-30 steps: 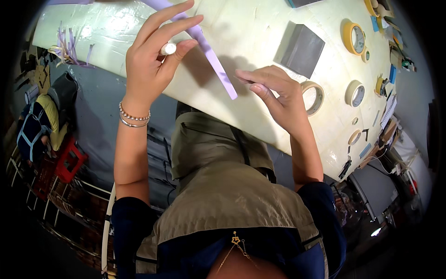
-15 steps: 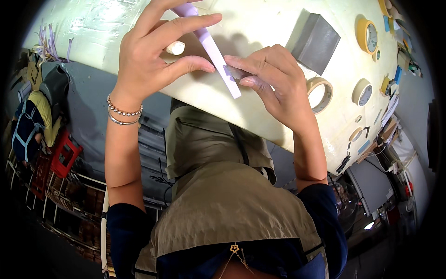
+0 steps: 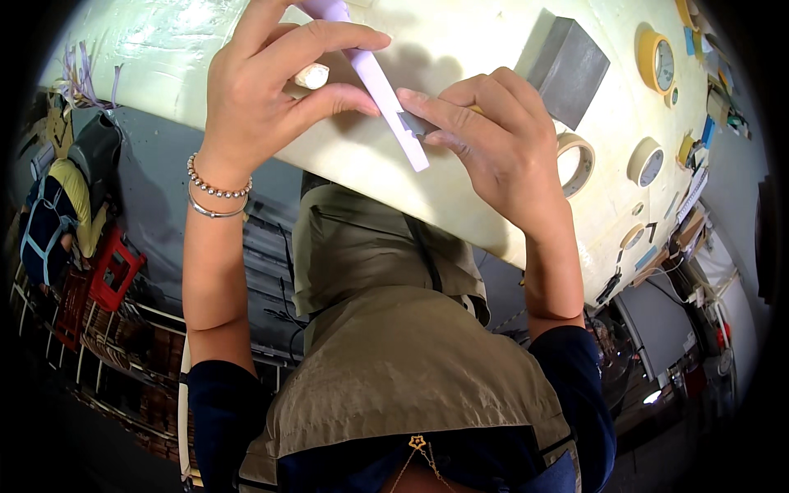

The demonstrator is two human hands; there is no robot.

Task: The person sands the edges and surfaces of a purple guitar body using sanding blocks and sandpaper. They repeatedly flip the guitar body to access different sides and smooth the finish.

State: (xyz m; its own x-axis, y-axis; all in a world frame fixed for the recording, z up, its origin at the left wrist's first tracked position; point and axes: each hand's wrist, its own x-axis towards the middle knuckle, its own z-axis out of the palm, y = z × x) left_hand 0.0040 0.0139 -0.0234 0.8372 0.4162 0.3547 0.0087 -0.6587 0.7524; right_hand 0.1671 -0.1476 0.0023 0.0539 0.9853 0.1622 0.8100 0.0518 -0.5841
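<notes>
A long, narrow lavender strip [image 3: 376, 89] slants over the near edge of the table. My left hand [image 3: 255, 86] holds it with its fingers bent around the upper part and the thumb against its left side. Tucked in that same hand is a whitish stick [image 3: 311, 76] with a round end showing; the rest of it is hidden. My right hand [image 3: 501, 135] pinches a small, flat grey piece [image 3: 421, 124] between thumb and fingers, close against the strip's right edge near its lower end. A small notch shows in the strip there. The grey piece's exact kind is unclear.
On the cream-covered table [image 3: 460, 197] a grey block [image 3: 569, 72] stands beyond my right hand. Tape rolls lie on the right, including a tan roll [image 3: 585, 156] and a yellow roll [image 3: 643, 62]. Lavender scraps [image 3: 82, 78] lie far left. A person [image 3: 49, 222] sits lower left.
My right hand has shifted slightly to the right, and the grey piece shows more plainly beside the strip. My left hand keeps its hold on the strip.
</notes>
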